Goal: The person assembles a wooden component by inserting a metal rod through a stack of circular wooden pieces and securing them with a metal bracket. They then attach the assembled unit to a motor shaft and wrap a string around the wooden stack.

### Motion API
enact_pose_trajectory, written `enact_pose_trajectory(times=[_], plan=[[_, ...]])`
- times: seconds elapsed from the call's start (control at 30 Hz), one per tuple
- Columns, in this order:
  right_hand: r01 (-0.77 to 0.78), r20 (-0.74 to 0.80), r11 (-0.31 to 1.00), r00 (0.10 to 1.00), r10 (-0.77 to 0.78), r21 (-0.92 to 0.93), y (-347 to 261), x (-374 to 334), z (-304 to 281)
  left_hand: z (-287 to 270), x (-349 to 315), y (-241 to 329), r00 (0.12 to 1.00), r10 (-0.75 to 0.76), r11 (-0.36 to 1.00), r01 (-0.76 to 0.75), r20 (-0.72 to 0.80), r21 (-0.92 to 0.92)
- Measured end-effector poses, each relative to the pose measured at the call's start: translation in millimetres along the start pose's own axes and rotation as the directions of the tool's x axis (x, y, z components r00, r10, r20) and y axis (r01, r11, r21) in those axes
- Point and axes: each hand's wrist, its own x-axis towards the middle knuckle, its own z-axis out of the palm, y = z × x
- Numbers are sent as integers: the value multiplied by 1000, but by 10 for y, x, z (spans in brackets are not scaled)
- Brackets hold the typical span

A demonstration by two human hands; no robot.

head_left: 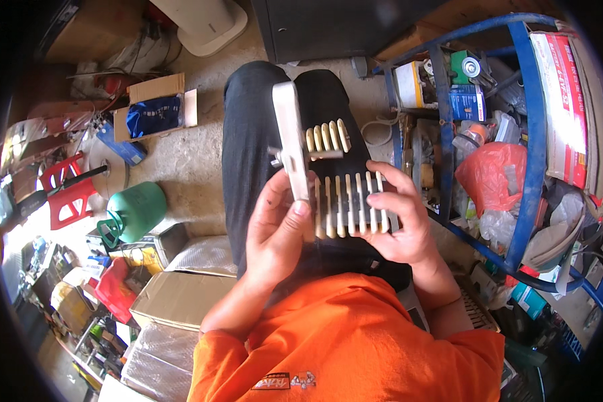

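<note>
Over my lap I hold a pale, cream-coloured part with a long narrow bar (290,127) and rows of parallel slats (348,204). My left hand (275,234) is closed on the bar's lower end, with the thumb pressed on its face. My right hand (405,221) grips the right end of the longer row, its fingers bent over and under the slats. Farther from me, a shorter row of slats (327,136) shows beside the bar. A thin stub (326,155) sticks out between the two rows. The exact kind of this part is not clear.
At right stands a blue metal rack (526,134) holding boxes and a red plastic bag (492,175). To the left are a green gas cylinder (137,209), a red stool (67,191) and an open carton (155,114). A closed cardboard box (171,299) lies by my left elbow.
</note>
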Motion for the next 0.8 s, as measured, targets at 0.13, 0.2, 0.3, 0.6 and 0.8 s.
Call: enact_pose_trajectory(times=[0.13, 0.2, 0.3, 0.6, 0.8], plan=[[-71, -3, 997, 997, 71, 13, -36, -38, 5, -19, 19, -69, 996, -1, 987, 15, 85, -162], [-151, 12, 966, 988, 152, 212, 1, -32, 24, 7, -30, -35, 993, -50, 960, 76, 103, -270], [-81, -18, 992, 996, 83, 95, -10, 46, 12, 24, -23, 37, 969, 10, 998, 6, 246, -65], [-94, 85, 995, 992, 91, 26, -76, 107, -29, -40, -20, 36, 984, -90, 984, 65, 153, 166], [-407, 122, 818, 911, 393, 407, 291, 287, -247, -106, -70, 153, 984, -175, 970, 165, 44, 176]])
